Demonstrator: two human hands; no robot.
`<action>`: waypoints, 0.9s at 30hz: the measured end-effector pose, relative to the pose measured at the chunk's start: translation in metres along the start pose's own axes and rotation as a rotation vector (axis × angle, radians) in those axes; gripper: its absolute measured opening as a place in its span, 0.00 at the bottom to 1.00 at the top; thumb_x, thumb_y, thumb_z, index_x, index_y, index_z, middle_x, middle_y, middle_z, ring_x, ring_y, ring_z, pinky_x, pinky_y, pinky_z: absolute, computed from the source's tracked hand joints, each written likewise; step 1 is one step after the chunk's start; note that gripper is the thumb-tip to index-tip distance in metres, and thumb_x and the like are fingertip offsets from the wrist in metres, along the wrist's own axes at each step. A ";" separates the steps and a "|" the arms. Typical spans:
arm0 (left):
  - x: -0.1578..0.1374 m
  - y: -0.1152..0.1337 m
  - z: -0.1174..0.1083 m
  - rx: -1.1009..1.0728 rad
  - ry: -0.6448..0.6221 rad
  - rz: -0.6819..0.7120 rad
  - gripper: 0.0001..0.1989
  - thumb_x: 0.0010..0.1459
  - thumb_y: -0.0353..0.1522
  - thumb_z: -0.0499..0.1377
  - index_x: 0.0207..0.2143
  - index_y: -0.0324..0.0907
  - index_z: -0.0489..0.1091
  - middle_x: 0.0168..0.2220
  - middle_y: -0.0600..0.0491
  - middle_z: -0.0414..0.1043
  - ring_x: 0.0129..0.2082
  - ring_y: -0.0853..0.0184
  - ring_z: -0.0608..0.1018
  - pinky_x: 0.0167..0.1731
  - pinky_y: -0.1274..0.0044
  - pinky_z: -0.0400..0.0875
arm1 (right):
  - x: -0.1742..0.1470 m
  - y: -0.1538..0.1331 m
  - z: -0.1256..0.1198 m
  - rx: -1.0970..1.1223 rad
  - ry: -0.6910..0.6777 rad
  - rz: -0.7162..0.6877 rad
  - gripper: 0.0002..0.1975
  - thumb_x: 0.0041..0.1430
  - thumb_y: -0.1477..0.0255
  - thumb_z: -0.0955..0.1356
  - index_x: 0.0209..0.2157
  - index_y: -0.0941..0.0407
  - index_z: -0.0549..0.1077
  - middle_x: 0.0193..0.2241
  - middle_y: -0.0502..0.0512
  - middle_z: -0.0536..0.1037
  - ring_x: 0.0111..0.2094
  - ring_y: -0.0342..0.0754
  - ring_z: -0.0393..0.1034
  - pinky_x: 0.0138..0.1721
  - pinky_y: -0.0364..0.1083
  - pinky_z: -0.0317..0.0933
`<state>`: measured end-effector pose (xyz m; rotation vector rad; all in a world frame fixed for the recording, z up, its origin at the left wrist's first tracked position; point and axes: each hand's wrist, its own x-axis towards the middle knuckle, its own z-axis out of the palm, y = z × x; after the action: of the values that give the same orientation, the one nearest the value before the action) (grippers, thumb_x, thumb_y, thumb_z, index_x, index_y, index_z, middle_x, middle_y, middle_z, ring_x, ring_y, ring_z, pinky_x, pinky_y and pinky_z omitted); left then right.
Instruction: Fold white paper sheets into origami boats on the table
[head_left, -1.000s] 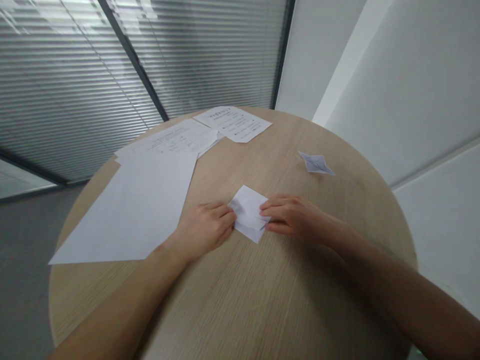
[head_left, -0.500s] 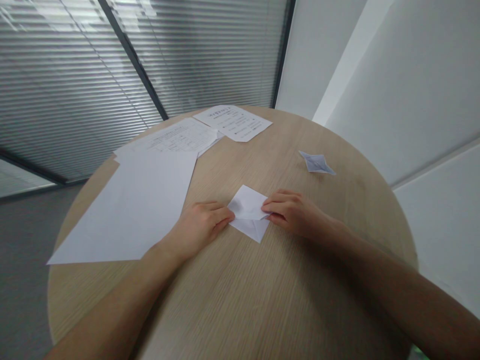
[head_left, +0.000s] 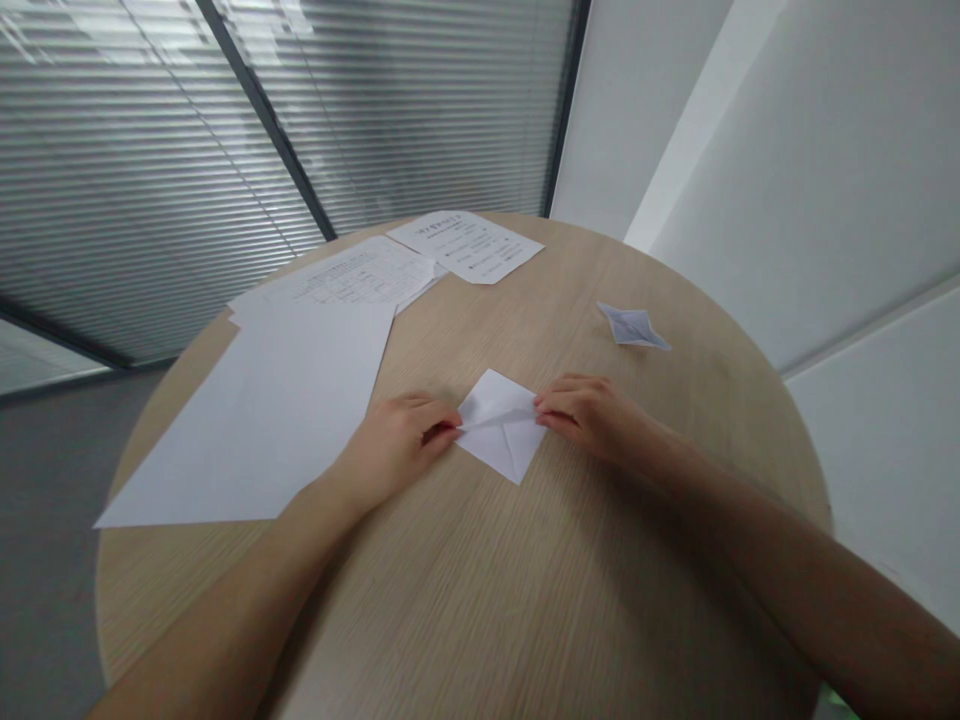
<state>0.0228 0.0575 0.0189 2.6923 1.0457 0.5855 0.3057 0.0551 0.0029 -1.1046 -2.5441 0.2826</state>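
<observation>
A small folded white paper (head_left: 504,440), diamond-shaped with creases across it, lies on the table between my hands. My left hand (head_left: 401,438) pinches its left corner between thumb and fingers. At the right corner my right hand (head_left: 581,408) grips the paper the same way. The fingertips cover both corners. Beyond my right hand rests a folded paper shape (head_left: 634,327) with pointed ends, untouched.
The round wooden table (head_left: 420,620) has a curved edge. A large blank sheet (head_left: 277,420) lies at the left. Behind it are printed sheets (head_left: 352,275) and another printed page (head_left: 469,245). Window blinds (head_left: 420,110) and a white wall (head_left: 825,150) stand beyond.
The upper flap of the folded paper, held down over its middle before, has lifted back, showing more of the lower creased part. Both hands have shifted slightly and keep hold of the corners.
</observation>
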 end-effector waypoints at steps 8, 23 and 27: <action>0.002 -0.007 0.005 0.037 0.029 -0.033 0.08 0.63 0.33 0.58 0.33 0.41 0.76 0.31 0.51 0.76 0.34 0.64 0.76 0.35 0.73 0.70 | 0.003 0.001 0.002 0.025 0.035 0.059 0.09 0.64 0.73 0.66 0.33 0.58 0.79 0.34 0.57 0.80 0.36 0.48 0.73 0.41 0.46 0.63; 0.004 -0.011 0.007 0.165 -0.038 -0.207 0.10 0.61 0.37 0.61 0.29 0.42 0.75 0.29 0.51 0.75 0.35 0.60 0.73 0.37 0.70 0.65 | 0.004 0.006 -0.007 -0.017 0.026 0.204 0.06 0.60 0.76 0.69 0.29 0.59 0.78 0.31 0.57 0.79 0.36 0.50 0.72 0.41 0.46 0.61; 0.006 -0.009 0.007 0.178 -0.102 -0.286 0.11 0.63 0.37 0.59 0.30 0.42 0.75 0.30 0.52 0.76 0.37 0.59 0.73 0.39 0.68 0.62 | 0.005 -0.003 -0.007 -0.039 0.036 0.279 0.08 0.60 0.75 0.68 0.28 0.59 0.78 0.30 0.56 0.78 0.34 0.49 0.71 0.38 0.46 0.59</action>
<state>0.0245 0.0677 0.0119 2.6121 1.4811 0.3126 0.3032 0.0568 0.0114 -1.4675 -2.3701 0.2812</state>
